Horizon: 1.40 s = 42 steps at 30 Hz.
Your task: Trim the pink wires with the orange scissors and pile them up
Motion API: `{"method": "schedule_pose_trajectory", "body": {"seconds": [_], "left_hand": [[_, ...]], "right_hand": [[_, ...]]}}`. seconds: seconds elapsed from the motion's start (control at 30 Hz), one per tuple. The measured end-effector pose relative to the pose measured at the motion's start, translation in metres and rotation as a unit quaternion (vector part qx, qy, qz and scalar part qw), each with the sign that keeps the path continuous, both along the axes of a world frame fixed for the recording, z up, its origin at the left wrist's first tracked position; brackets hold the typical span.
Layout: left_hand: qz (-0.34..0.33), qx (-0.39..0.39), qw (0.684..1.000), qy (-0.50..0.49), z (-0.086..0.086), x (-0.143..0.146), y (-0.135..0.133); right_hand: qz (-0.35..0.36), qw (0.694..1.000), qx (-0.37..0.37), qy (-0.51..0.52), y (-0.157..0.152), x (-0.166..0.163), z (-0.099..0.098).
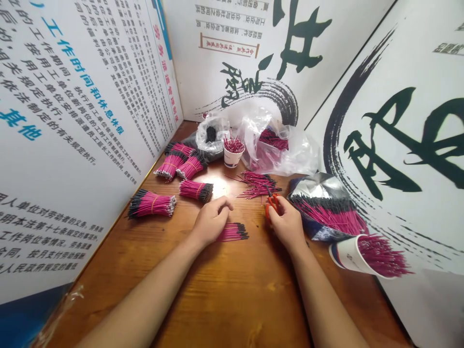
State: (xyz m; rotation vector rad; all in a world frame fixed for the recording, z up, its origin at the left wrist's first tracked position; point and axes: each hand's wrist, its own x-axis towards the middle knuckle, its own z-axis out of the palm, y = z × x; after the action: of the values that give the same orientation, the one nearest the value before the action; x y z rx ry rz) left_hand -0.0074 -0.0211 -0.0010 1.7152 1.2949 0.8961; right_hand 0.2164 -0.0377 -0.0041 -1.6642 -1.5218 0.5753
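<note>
My left hand (212, 220) rests curled on the wooden table (224, 299), on the pink end of a small loose bunch of pink wires with black tips (235, 232). My right hand (286, 222) is closed around the orange handles of small scissors (271, 202). Just beyond the scissors lies a loose scatter of pink wires (255, 184).
Several tied pink wire bundles (152, 204) lie at the left by the printed wall panel. A paper cup of wires (232, 151) and plastic bags (275, 145) stand at the back. At the right are a wire pile on foil (326, 208) and a tipped cup of wires (366, 256).
</note>
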Motion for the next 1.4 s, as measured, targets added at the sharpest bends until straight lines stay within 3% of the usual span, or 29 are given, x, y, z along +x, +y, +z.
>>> {"method": "schedule_pose_trajectory", "body": {"seconds": [0.17,0.37,0.67,0.93,1.03,1.2,1.4], "left_hand": [[0.000,0.000,1.000,-0.003,0.000,0.000,0.000],[-0.003,0.009,1.000,-0.008,-0.004,0.000,0.001],[-0.011,0.027,1.000,-0.005,-0.009,0.000,0.003],[0.000,0.025,0.999,-0.035,-0.007,0.001,0.001],[0.008,0.047,0.996,-0.081,-0.005,0.001,-0.001],[-0.056,0.090,0.989,-0.102,0.000,0.004,-0.005],[-0.066,0.118,0.987,-0.084,-0.002,0.004,-0.004]], "right_hand": [[-0.042,0.997,0.035,-0.053,0.006,0.002,-0.005],[-0.053,0.971,0.032,-0.229,0.024,0.004,-0.008],[-0.027,0.966,0.055,-0.249,0.032,0.002,-0.005],[-0.009,0.972,0.119,-0.201,0.029,0.002,-0.003],[0.020,0.973,0.148,-0.178,0.018,-0.006,0.005],[0.174,0.962,0.175,-0.120,-0.001,-0.029,0.015],[0.206,0.956,0.170,-0.124,-0.003,-0.037,0.013]]}}
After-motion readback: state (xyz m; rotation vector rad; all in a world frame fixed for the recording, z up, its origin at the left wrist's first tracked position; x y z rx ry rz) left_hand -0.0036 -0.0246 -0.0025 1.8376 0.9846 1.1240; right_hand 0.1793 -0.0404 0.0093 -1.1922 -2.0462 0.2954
